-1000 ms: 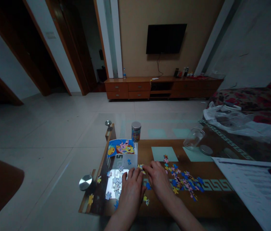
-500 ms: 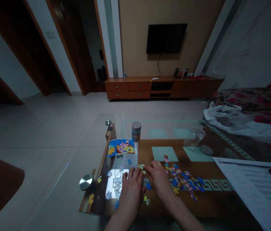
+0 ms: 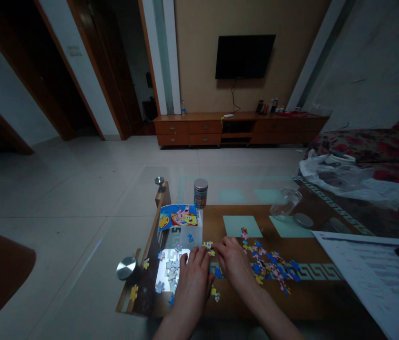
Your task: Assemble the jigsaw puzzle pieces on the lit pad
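My left hand [image 3: 194,278] rests on the glass top of the low table [image 3: 181,302], fingers apart, over a bright patch beside a cluster of pale blue-grey jigsaw pieces [image 3: 171,273]. My right hand [image 3: 233,260] sits just to its right, fingertips curled down next to a few small yellow jigsaw pieces [image 3: 208,245]. Whether those fingers pinch a piece is hidden. A long scatter of pink, blue and yellow jigsaw pieces [image 3: 270,267] lies to the right of that hand. A cartoon picture card [image 3: 178,217] lies at the far end of the table.
A printed canister [image 3: 200,193] stands behind the card. Further right are a glass jar [image 3: 286,204], its round lid [image 3: 303,220] and a large printed sheet [image 3: 372,278]. The table's left edge drops to a tiled floor. A plastic bag [image 3: 341,182] lies beyond.
My right hand has shifted slightly to the right, uncovering the small yellow pieces at its fingertips. My left hand and the pieces have hardly moved.
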Available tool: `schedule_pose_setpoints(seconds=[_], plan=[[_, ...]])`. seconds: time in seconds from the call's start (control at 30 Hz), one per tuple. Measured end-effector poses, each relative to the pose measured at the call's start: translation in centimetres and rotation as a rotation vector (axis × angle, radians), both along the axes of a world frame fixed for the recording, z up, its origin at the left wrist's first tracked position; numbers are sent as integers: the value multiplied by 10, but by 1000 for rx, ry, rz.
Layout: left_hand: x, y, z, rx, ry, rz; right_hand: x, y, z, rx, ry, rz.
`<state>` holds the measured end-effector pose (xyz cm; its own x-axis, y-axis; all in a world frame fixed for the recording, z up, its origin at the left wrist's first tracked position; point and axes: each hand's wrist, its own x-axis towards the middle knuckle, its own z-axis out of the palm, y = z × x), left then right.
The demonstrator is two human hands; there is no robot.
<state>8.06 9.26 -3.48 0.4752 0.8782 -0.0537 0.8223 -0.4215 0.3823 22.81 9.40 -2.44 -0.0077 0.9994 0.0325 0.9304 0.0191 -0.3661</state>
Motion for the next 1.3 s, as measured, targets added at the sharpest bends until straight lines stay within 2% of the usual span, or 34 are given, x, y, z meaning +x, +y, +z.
schedule_pose_setpoints(seconds=[0.17, 0.53, 0.97, 1.3], plan=[[0, 0, 0, 2, -7, -4, 0, 0, 2, 32, 24, -19], [1, 0, 1, 0, 18, 0, -3, -2, 9, -59, 23, -1], [1, 2, -3, 21, 46, -3, -1, -2, 4, -41, 45, 14], [1, 1, -1, 21, 47, -7, -1, 0, 6, -69, 39, 17]])
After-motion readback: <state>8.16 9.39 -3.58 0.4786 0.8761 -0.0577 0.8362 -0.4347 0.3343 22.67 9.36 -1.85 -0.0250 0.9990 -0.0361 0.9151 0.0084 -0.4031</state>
